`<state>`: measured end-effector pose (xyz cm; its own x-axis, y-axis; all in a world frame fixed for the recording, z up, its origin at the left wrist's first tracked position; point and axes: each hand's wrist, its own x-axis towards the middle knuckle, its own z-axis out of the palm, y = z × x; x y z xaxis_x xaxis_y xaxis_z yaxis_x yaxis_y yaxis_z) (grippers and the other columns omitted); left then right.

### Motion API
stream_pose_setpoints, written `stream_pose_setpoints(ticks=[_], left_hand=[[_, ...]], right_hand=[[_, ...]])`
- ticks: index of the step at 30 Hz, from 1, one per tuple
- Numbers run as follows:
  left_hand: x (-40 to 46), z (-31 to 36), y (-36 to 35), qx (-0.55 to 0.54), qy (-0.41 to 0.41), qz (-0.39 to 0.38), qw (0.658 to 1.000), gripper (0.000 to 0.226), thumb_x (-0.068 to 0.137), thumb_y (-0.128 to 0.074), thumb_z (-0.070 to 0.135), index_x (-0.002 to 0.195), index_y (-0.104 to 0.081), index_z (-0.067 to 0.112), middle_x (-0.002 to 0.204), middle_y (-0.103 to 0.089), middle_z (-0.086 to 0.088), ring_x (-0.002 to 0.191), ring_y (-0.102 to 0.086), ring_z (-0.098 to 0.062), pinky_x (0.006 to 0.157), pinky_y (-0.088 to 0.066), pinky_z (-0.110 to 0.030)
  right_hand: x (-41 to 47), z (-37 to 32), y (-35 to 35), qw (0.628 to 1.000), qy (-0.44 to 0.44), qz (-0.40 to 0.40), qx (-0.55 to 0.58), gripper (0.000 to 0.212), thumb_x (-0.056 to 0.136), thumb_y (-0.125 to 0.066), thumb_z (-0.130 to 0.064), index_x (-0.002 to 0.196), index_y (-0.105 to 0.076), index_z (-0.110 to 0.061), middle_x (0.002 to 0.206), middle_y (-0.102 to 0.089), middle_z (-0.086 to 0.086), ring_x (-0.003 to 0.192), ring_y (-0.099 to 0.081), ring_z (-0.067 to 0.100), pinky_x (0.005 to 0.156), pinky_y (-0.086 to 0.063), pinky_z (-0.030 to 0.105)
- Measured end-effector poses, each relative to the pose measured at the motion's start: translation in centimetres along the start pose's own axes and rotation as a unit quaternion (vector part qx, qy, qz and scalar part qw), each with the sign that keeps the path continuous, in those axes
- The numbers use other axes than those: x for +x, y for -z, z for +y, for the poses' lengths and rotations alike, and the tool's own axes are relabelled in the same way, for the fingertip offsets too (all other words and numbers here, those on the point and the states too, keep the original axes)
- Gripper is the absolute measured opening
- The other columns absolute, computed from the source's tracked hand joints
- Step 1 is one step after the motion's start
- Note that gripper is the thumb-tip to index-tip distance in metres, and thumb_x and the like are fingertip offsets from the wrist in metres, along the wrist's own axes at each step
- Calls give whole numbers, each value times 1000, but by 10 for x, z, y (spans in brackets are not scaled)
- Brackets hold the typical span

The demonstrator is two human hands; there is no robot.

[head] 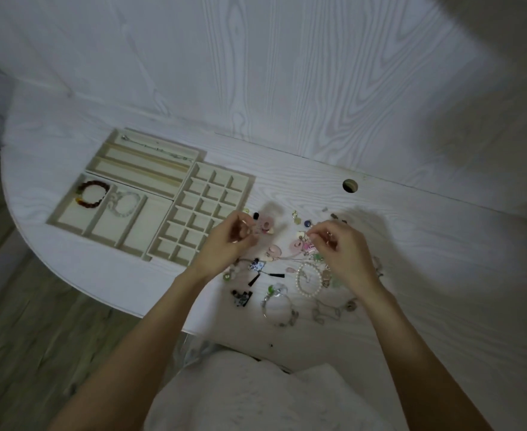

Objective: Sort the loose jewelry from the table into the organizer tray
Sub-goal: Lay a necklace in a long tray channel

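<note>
Lying on the left of a white wood-grain table (pixel 380 231): a beige, fabric-lined organizer tray (pixel 150 197) in sections. Holding a thin silver chain (pixel 156 148) in the far long slot, its length running left to right along the slot, with the two long slots nearer it showing only lining. Keeping a dark red and amber bead bracelet (pixel 91 194), round, in the near-left compartment, and a clear bead bracelet (pixel 124 204) in the next compartment to the right. Sitting just right of these, a grid of small square cells (pixel 206 206). Hovering over the grid's near right corner, the left hand (pixel 229 244), fingers curled inward; whether pinching anything, cannot tell. Spreading right of the tray, the loose jewelry (pixel 290 275): pink pieces, black tassels, a white pearl bracelet (pixel 309 279), a clear beaded ring. Hanging above that heap, the right hand (pixel 338 247), fingertips pinching something tiny and blurred.
</note>
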<state>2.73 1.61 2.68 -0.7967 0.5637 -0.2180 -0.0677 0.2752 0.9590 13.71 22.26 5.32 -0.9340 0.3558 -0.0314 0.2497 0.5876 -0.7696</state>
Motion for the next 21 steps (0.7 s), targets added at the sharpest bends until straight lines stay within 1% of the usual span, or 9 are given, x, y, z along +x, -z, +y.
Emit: stream_pose_setpoints(ticks=[2,4,7,9,11,13,15,19,21], left_hand=[[3,2,3,90,-18,8,996,25,82,-64,4,95,-58,25,74,-48,5,64,-44,-13,65,-40,-30],[6,0,7,262,-50,-5,964,28,85,-63,8,108,-57,23,94,-56,-1,73,-50,-13,71,-42,-28],[9,-6,4,518,-3,-76,852,37,93,-52,23,129,-49,15,124,-52,-7,110,-49,-23,87,-45,-33],[9,-1,-5,604,34,-74,793,40,95,-48,28,132,-45,14,130,-47,-8,121,-39,-25,90,-45,-33],[10,5,-17,571,-18,-83,816,48,93,-53,29,137,-39,17,135,-44,-6,126,-38,-23,92,-42,-30],[13,12,-32,423,-85,-134,892,59,90,-61,26,142,-35,20,141,-42,0,128,-39,-18,99,-37,-29],[14,20,-48,251,-75,-193,946,59,89,-63,21,141,-37,24,140,-46,7,126,-42,-7,101,-36,-23],[14,18,-66,82,-38,-202,975,15,92,-59,13,105,-66,17,105,-67,9,102,-60,-2,89,-44,-16],[15,11,-63,50,-23,-188,981,13,92,-59,10,86,-67,18,87,-69,13,91,-64,-1,85,-44,-18]], right_hand=[[-1,1,7,1000,6,4,-30,9,87,-64,-16,92,-68,-22,80,-59,-5,64,-49,4,59,-37,20],[-3,0,13,999,10,-1,-45,13,88,-62,-15,98,-67,-23,83,-57,-6,61,-47,3,60,-37,18],[-7,-7,19,999,23,-15,-36,19,89,-61,-12,106,-65,-19,90,-61,-12,76,-56,-1,69,-40,8],[-9,-13,20,997,50,-24,-45,21,90,-61,-11,109,-64,-17,88,-62,-14,81,-58,1,75,-44,13],[-9,-18,21,994,87,-8,-67,18,88,-64,-10,105,-66,-18,87,-66,-12,80,-58,0,74,-47,19],[-9,-23,23,993,107,19,-43,14,86,-66,-9,97,-69,-17,85,-69,-11,76,-61,-1,70,-50,20],[-10,-32,27,994,96,45,39,10,86,-65,-7,93,-69,-14,81,-70,-9,71,-64,1,64,-49,16],[-8,-43,41,973,22,114,198,8,90,-60,-6,92,-65,-12,87,-66,-5,60,-64,13,56,-46,16],[-5,-40,49,959,-7,160,236,9,91,-57,-4,92,-63,-10,84,-63,-6,53,-58,14,54,-46,21]])
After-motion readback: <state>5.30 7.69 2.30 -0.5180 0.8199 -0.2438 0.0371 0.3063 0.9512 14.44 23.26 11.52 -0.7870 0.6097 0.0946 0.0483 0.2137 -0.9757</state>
